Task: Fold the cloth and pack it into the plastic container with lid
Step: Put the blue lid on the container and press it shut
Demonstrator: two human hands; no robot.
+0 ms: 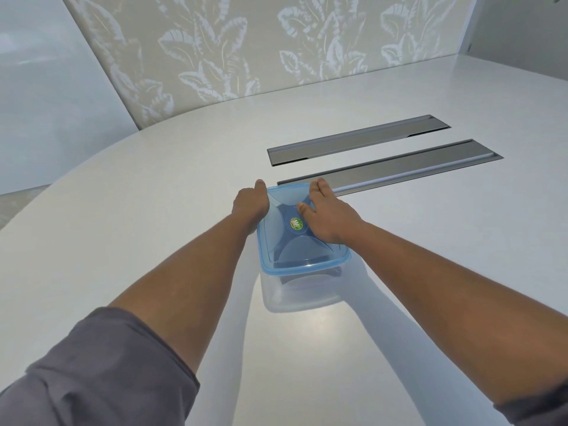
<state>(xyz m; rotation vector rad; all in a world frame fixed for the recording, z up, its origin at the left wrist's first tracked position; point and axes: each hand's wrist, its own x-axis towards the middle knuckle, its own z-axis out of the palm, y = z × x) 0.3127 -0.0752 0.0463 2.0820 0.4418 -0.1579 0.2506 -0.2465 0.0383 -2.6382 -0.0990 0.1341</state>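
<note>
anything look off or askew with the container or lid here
Nothing stands out. The blue lid sits squarely on the clear container, left hand at its side, right hand flat on top. No cloth lies on the table.

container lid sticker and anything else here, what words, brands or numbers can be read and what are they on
Round green sticker in the middle of the blue lid: large white letters that look like "MV"; the small print around them is too blurred to read.
Clear container under the lid: no text visible.
Table, its two metal strips and the leaf-patterned wall: no words, numbers or signs.
</note>
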